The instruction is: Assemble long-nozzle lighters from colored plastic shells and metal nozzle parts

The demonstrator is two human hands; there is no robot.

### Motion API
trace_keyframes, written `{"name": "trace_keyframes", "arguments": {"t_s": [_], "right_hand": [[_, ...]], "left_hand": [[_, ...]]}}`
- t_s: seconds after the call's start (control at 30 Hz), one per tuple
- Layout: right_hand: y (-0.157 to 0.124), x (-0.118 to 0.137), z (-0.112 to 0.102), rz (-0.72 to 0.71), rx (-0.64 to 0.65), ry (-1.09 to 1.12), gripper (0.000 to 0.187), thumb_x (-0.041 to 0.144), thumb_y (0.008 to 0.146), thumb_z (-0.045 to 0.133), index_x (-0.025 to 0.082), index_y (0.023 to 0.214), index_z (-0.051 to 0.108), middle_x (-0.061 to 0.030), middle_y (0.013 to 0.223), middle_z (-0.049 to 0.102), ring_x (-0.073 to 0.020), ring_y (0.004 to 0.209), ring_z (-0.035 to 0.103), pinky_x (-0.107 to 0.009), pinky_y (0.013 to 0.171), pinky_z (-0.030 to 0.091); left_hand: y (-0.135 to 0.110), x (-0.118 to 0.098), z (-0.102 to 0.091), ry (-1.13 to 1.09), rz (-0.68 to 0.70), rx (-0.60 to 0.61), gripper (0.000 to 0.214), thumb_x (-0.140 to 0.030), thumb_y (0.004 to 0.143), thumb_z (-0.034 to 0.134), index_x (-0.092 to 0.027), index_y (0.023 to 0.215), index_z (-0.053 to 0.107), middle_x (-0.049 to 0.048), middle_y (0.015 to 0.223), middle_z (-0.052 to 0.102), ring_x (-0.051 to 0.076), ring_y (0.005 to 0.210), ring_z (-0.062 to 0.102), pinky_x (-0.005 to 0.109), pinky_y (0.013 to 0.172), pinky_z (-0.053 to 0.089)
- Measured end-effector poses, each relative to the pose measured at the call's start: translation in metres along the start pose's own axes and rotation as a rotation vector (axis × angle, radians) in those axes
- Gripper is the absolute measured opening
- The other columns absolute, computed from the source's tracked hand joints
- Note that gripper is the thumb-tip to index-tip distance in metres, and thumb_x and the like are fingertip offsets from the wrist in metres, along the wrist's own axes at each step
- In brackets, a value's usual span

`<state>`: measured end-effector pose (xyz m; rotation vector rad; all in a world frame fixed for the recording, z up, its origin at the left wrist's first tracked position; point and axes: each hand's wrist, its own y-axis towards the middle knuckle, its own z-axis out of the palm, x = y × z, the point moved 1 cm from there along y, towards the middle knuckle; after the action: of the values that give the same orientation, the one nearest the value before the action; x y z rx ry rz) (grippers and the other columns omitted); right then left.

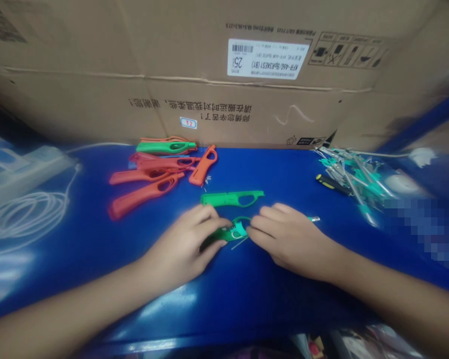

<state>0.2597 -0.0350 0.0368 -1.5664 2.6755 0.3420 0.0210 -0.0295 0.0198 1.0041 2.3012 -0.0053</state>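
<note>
My left hand is closed on a green plastic handle shell that lies on the blue table. My right hand pinches the same piece from the right, and a thin metal tip sticks out past its fingers. Just behind the hands lies a second green handle shell, untouched.
A pile of orange handle shells with one green shell on top lies at the back left. Several teal and metal parts and a black-and-yellow screwdriver sit at the right. A coiled white cable lies left. A cardboard box walls the back.
</note>
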Motion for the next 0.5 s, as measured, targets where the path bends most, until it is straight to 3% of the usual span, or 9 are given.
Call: {"name": "trace_keyframes", "arguments": {"t_s": [0.5], "right_hand": [[-0.0007,-0.0041,0.0061,0.081,0.016,0.103,0.023,0.006,0.091,0.05,0.014,0.101,0.069,-0.008,0.095,0.065,-0.022,0.084,0.045,-0.035,0.074,0.031]], "left_hand": [[-0.0032,0.0037,0.003,0.109,0.036,-0.018,0.033,-0.023,0.1,0.055,-0.017,0.132,0.06,0.0105,0.111,0.065,0.025,0.101,0.059,0.043,0.088,0.053]]}}
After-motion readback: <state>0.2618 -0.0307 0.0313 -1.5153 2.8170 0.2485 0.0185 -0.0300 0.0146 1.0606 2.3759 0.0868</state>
